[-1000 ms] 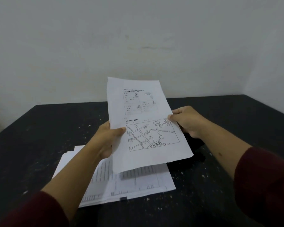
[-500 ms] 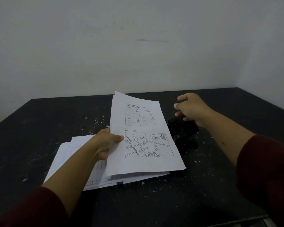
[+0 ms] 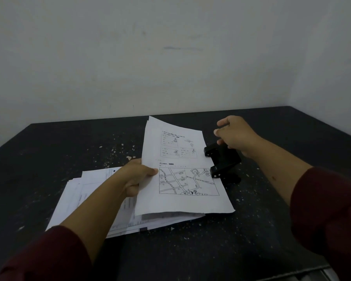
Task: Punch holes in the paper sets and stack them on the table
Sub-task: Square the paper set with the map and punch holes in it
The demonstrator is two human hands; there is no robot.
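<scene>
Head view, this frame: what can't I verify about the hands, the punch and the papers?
- Hole punch: its slot is hidden by the held sheet's edge, so whether the sheet is inserted is unclear.
- Right hand: seen from behind above the punch; contact can't be confirmed.
- Left hand: fingers under the sheet are hidden.
- Paper stack: the arm and sheet cover it; print is too small.

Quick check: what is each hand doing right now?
Left hand: pinches the paper set at its left edge.
Right hand: over the hole punch, fingers loosely curled, holding nothing.
</scene>
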